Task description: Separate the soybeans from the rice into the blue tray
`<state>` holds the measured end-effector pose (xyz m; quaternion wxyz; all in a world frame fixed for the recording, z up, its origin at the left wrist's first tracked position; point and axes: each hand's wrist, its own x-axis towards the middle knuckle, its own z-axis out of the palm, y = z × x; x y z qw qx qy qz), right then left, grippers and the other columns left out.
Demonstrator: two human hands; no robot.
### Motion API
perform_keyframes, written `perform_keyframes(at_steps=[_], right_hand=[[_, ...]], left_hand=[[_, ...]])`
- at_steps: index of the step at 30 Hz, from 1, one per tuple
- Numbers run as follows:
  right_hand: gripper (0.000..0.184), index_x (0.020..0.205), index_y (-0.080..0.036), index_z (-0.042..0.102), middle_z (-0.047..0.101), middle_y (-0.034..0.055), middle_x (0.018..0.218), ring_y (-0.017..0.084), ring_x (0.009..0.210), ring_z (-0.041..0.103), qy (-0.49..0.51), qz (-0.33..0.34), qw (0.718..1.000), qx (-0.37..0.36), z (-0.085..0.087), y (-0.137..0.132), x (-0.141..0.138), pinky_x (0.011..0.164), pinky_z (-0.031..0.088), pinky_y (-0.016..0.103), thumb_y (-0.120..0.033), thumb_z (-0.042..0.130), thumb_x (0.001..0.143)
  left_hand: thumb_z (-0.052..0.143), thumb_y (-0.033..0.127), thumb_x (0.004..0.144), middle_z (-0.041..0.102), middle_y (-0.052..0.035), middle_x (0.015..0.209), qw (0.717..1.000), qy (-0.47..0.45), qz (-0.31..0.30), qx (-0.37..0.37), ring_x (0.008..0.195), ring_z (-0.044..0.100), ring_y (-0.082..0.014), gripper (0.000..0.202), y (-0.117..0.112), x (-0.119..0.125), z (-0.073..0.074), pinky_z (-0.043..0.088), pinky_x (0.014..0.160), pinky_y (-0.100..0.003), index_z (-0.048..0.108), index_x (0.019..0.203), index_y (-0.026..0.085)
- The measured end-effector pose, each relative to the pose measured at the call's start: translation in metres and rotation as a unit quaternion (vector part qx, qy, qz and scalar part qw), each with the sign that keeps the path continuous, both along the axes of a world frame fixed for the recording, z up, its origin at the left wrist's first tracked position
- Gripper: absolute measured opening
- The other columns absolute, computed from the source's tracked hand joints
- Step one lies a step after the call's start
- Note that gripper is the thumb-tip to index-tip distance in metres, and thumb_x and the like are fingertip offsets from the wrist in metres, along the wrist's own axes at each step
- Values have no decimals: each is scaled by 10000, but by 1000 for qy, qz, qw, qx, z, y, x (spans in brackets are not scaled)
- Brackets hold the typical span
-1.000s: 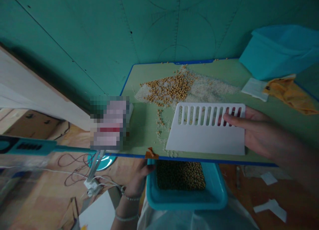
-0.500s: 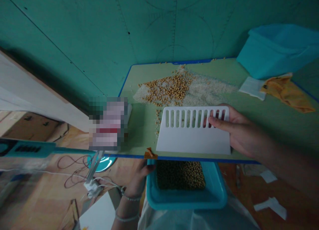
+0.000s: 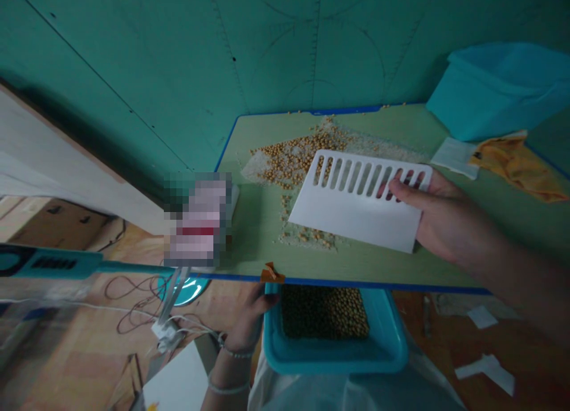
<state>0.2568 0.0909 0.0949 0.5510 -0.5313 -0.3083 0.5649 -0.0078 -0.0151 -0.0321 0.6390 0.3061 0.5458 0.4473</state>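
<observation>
My right hand (image 3: 439, 212) grips a white slotted plastic scraper (image 3: 356, 218) by its right end, thumb in front and fingers behind the slots. The scraper is tilted above the board, its left end near a small patch of grains and beans (image 3: 312, 239). Farther back, yellow soybeans (image 3: 296, 152) lie mixed with pale, rice-like grains (image 3: 256, 167). Below the front edge, my left hand (image 3: 249, 316) closes on the left rim of a blue plastic tub (image 3: 333, 363); some of its fingers are hidden. Beans (image 3: 351, 316) fill a square area inside the tub, partly in shadow.
The pale green board (image 3: 249, 221) has a blue edge and brown tape (image 3: 271, 273) at its front. A blue fabric bin (image 3: 494, 96) and yellow cloth (image 3: 521, 164) sit at the right. A blurred-out device (image 3: 198, 221) on a stand is at the left. Cables (image 3: 129, 304) cross the floor.
My right hand has lifted the scraper and drawn it slightly right, tilting it. The patch of grains and beans near the front edge now shows. My left hand stays at the tub.
</observation>
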Motion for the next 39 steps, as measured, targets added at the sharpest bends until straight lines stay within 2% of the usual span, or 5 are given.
perform_keyframes(at_steps=[8,19,25,30,39], right_hand=[[308,756,-246,651,702,-71,674,128,607,613,-10,27,999,-27,-3,-3,7,600,485,265,-261,869,538],[289,806,-261,659,718,-57,694,149,646,641,-20,54,997,-56,-4,-10,7,657,510,290,-268,840,580],[255,774,-304,656,725,-41,717,194,688,672,-26,76,995,-61,-6,-13,7,642,548,329,-302,826,584],[275,749,-292,662,739,-32,738,173,650,657,-31,61,996,-54,-5,-15,6,631,541,305,-305,849,547],[273,799,-255,668,734,-31,704,174,632,668,-3,68,995,-77,-3,-20,9,627,528,311,-289,847,596]], left_hand=[[713,300,606,793,6,1142,1000,-7,-3,1,1378,462,-364,374,0,0,3,309,1173,-471,804,968,267],[699,286,589,799,1,1137,1000,10,-2,1,1311,535,-385,392,2,3,5,362,1137,-499,804,967,264],[693,245,612,756,15,1238,1000,0,13,20,1428,397,-344,457,-1,1,5,237,1209,-475,775,1061,266],[722,260,574,801,0,1129,1000,10,18,-5,1325,516,-397,374,1,1,6,328,1155,-525,808,938,271],[705,244,613,787,-17,1165,1000,7,-1,0,1340,503,-388,372,-1,-3,-3,333,1157,-505,802,972,250]])
